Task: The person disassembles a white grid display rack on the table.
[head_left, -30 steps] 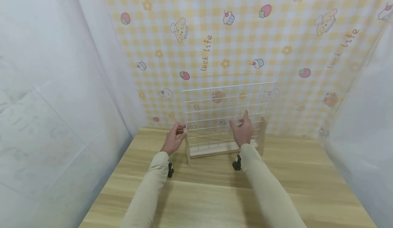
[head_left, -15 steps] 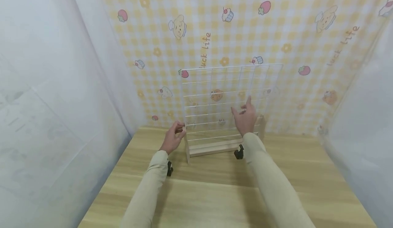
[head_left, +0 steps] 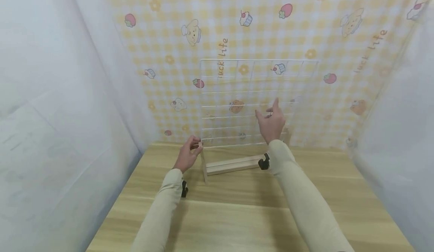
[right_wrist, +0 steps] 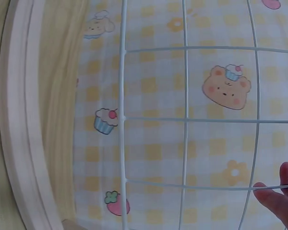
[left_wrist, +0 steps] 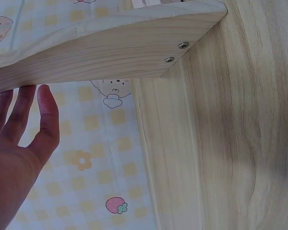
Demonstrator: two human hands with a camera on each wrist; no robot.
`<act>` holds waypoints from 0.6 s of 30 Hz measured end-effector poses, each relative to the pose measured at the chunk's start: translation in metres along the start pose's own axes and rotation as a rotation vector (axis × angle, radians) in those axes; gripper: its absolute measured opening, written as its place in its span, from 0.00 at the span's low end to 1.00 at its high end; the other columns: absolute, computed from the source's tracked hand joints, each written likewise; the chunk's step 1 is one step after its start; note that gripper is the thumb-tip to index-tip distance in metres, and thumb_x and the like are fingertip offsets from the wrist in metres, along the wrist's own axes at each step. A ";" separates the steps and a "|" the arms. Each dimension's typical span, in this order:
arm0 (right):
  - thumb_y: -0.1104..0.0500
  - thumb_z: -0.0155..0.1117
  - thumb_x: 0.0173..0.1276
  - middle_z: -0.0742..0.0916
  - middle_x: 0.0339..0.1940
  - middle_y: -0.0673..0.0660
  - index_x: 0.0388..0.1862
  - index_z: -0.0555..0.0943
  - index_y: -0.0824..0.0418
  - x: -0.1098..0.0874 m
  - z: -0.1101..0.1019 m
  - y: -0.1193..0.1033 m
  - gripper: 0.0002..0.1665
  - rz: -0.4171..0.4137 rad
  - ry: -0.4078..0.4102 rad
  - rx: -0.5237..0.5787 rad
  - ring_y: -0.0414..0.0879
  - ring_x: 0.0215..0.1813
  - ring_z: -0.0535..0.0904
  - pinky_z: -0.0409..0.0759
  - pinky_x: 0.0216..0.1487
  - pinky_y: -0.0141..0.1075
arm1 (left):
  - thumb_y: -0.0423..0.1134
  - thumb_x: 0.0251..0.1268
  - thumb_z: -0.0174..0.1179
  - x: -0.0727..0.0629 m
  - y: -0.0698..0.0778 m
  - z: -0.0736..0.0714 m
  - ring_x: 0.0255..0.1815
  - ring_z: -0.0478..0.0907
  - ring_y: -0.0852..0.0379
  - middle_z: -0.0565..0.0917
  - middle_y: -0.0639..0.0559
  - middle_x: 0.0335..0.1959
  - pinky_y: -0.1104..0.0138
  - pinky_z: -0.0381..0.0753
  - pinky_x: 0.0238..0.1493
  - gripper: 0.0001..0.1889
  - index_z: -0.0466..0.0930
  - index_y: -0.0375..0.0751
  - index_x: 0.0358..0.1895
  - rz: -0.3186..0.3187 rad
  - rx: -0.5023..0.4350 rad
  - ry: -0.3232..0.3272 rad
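Observation:
A white wire grid panel point(head_left: 257, 60) stands upright above a wooden stand point(head_left: 234, 164) with two side boards. My right hand point(head_left: 271, 126) pinches a wire on the panel's right part; thumb and fingertip meet that wire in the right wrist view, where the hand point(right_wrist: 278, 203) is partly cut off. The panel's bottom wire point(right_wrist: 123, 96) is apart from the base bar point(right_wrist: 31, 115). My left hand point(head_left: 185, 157) holds the upper end of the stand's left side board point(left_wrist: 101, 52), which has two metal screws low on it. Its fingertips point(left_wrist: 46, 91) touch the board's edge.
The stand rests on a wood-grain table point(head_left: 230, 222) near its back edge. Behind hangs a yellow checked cloth point(head_left: 264, 37) with cartoon prints. White sheets enclose the left side point(head_left: 44, 131) and the right side point(head_left: 400, 139).
My right hand has raised the grid panel, and its bottom wire has come up away from the base bar. My left hand stays at the left side board.

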State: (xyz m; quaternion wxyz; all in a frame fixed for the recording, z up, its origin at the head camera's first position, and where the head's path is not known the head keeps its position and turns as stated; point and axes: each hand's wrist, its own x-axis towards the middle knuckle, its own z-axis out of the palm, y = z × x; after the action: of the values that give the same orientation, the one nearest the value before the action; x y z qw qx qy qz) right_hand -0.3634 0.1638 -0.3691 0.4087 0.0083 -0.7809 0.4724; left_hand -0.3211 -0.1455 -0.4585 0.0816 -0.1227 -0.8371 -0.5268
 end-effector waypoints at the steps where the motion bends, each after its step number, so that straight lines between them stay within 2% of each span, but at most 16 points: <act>1: 0.56 0.75 0.62 0.86 0.48 0.68 0.75 0.61 0.73 0.001 0.000 -0.003 0.49 0.004 0.004 -0.003 0.60 0.35 0.88 0.91 0.40 0.49 | 0.30 0.73 0.58 0.000 -0.001 -0.001 0.65 0.77 0.33 0.75 0.32 0.66 0.46 0.83 0.64 0.12 0.70 0.36 0.54 -0.004 0.006 -0.001; 4: 0.56 0.75 0.62 0.86 0.46 0.66 0.75 0.62 0.71 0.009 -0.001 -0.013 0.48 -0.009 0.031 -0.005 0.58 0.34 0.88 0.91 0.39 0.44 | 0.30 0.73 0.57 0.002 -0.001 -0.004 0.65 0.77 0.33 0.76 0.30 0.66 0.47 0.83 0.64 0.12 0.69 0.35 0.54 0.011 0.021 -0.014; 6: 0.56 0.75 0.61 0.86 0.45 0.67 0.75 0.63 0.71 0.016 -0.004 -0.021 0.48 -0.046 0.045 0.003 0.58 0.33 0.87 0.90 0.37 0.36 | 0.30 0.73 0.57 0.006 0.001 -0.005 0.65 0.78 0.33 0.77 0.31 0.65 0.47 0.83 0.64 0.11 0.70 0.36 0.54 0.019 0.020 -0.015; 9: 0.56 0.76 0.61 0.86 0.45 0.68 0.74 0.63 0.71 0.025 -0.007 -0.032 0.49 -0.090 0.044 0.015 0.58 0.33 0.87 0.82 0.33 0.19 | 0.30 0.72 0.57 0.009 0.002 -0.006 0.65 0.77 0.33 0.77 0.32 0.66 0.45 0.83 0.64 0.11 0.70 0.37 0.53 0.018 0.015 -0.012; 11: 0.56 0.75 0.61 0.86 0.45 0.69 0.75 0.63 0.71 0.029 -0.008 -0.037 0.49 -0.103 0.040 0.010 0.59 0.33 0.87 0.79 0.32 0.15 | 0.30 0.72 0.58 0.009 0.003 -0.007 0.65 0.77 0.34 0.78 0.32 0.66 0.45 0.82 0.64 0.11 0.70 0.38 0.53 0.012 0.009 -0.013; 12: 0.56 0.75 0.61 0.86 0.45 0.70 0.75 0.63 0.71 0.030 -0.009 -0.039 0.48 -0.102 0.038 0.005 0.59 0.34 0.88 0.81 0.32 0.17 | 0.29 0.72 0.58 0.009 0.003 -0.007 0.65 0.78 0.34 0.78 0.32 0.65 0.45 0.82 0.64 0.11 0.70 0.38 0.53 0.012 0.010 -0.014; 14: 0.56 0.75 0.62 0.85 0.47 0.70 0.74 0.62 0.72 0.031 -0.011 -0.042 0.49 -0.102 0.033 -0.003 0.60 0.34 0.88 0.88 0.35 0.28 | 0.29 0.71 0.58 0.008 0.002 -0.007 0.64 0.78 0.34 0.79 0.32 0.64 0.46 0.83 0.64 0.11 0.70 0.38 0.52 0.008 0.017 -0.015; 15: 0.56 0.75 0.62 0.85 0.47 0.70 0.75 0.62 0.71 0.031 -0.012 -0.044 0.49 -0.103 0.028 -0.004 0.60 0.34 0.88 0.90 0.46 0.36 | 0.29 0.71 0.58 0.007 0.002 -0.007 0.64 0.78 0.34 0.80 0.32 0.63 0.46 0.83 0.64 0.11 0.70 0.39 0.52 0.007 0.016 -0.016; 16: 0.56 0.75 0.62 0.85 0.48 0.70 0.75 0.62 0.71 0.031 -0.014 -0.046 0.49 -0.105 0.025 -0.001 0.61 0.35 0.88 0.87 0.58 0.47 | 0.29 0.71 0.58 0.007 0.002 -0.007 0.64 0.79 0.34 0.80 0.32 0.62 0.46 0.83 0.64 0.11 0.70 0.39 0.52 0.004 0.017 -0.017; 17: 0.56 0.75 0.62 0.85 0.48 0.69 0.75 0.61 0.71 0.032 -0.016 -0.048 0.50 -0.108 0.021 0.000 0.61 0.35 0.88 0.79 0.67 0.59 | 0.29 0.71 0.58 0.006 0.002 -0.007 0.64 0.79 0.34 0.80 0.32 0.62 0.46 0.83 0.64 0.11 0.70 0.39 0.52 0.001 0.022 -0.020; 18: 0.56 0.75 0.62 0.85 0.48 0.69 0.75 0.61 0.71 0.033 -0.018 -0.051 0.49 -0.114 0.023 0.007 0.61 0.35 0.88 0.69 0.72 0.69 | 0.29 0.72 0.58 0.005 0.002 -0.006 0.64 0.78 0.34 0.80 0.32 0.62 0.46 0.82 0.65 0.11 0.70 0.39 0.53 -0.002 0.023 -0.024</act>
State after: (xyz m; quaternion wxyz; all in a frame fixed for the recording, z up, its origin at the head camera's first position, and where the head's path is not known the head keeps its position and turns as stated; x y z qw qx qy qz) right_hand -0.3536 0.1614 -0.3068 0.4437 0.0487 -0.7729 0.4510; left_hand -0.3253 -0.1496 -0.4523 0.0725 -0.1271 -0.8442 -0.5157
